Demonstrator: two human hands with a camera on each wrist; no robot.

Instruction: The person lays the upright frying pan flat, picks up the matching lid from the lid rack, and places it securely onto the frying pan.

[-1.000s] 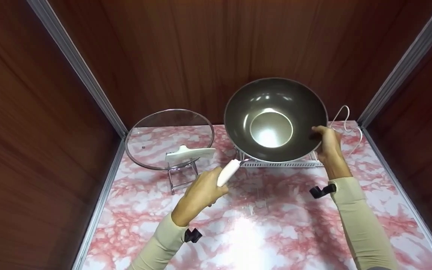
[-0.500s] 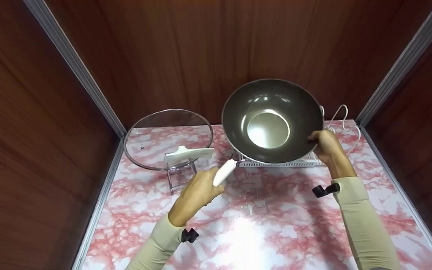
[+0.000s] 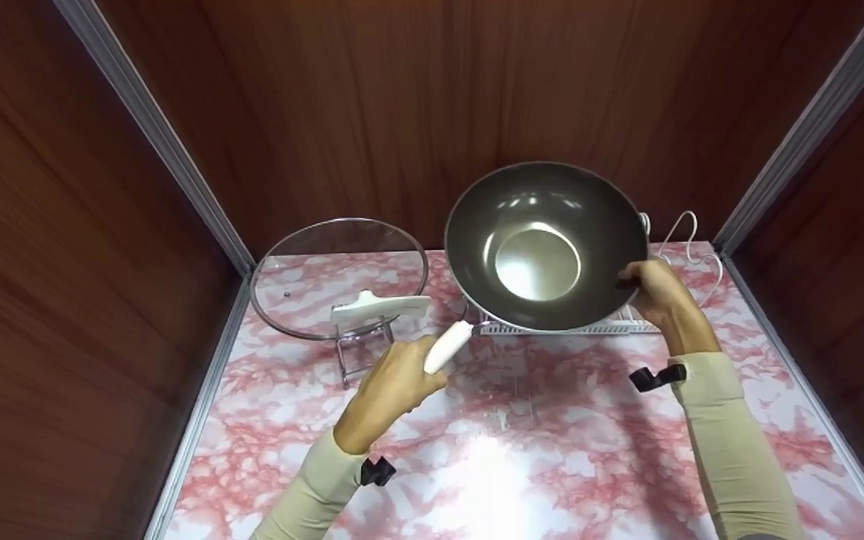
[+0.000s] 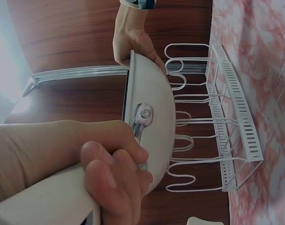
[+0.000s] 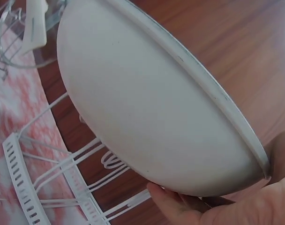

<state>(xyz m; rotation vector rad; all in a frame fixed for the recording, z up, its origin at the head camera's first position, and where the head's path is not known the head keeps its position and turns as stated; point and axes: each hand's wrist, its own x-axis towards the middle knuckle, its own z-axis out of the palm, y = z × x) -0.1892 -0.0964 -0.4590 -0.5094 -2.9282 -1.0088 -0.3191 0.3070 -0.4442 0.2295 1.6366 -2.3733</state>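
Note:
A wok (image 3: 541,247) with a dark inside and a pale outside is tilted, its inside facing me. My left hand (image 3: 394,382) grips its white handle (image 3: 448,346), fingers wrapped round it in the left wrist view. On the right, my right hand (image 3: 661,292) holds the rim, thumb on the inside and fingers under the pale outside (image 5: 147,108). Just below the wok stands a white wire rack (image 4: 241,126), its prongs close to the wok's underside. Whether they touch cannot be told.
A clear glass lid (image 3: 342,259) with a white grip (image 3: 383,306) leans on a small metal stand (image 3: 343,364) at the left. Wooden panels (image 3: 372,112) with metal edges enclose the back and sides. The tabletop (image 3: 574,450) is pink-and-white marbled.
The wok has shifted slightly left and down in the head view. My left hand has gone a little down and left with the handle. The right wrist has swung slightly right.

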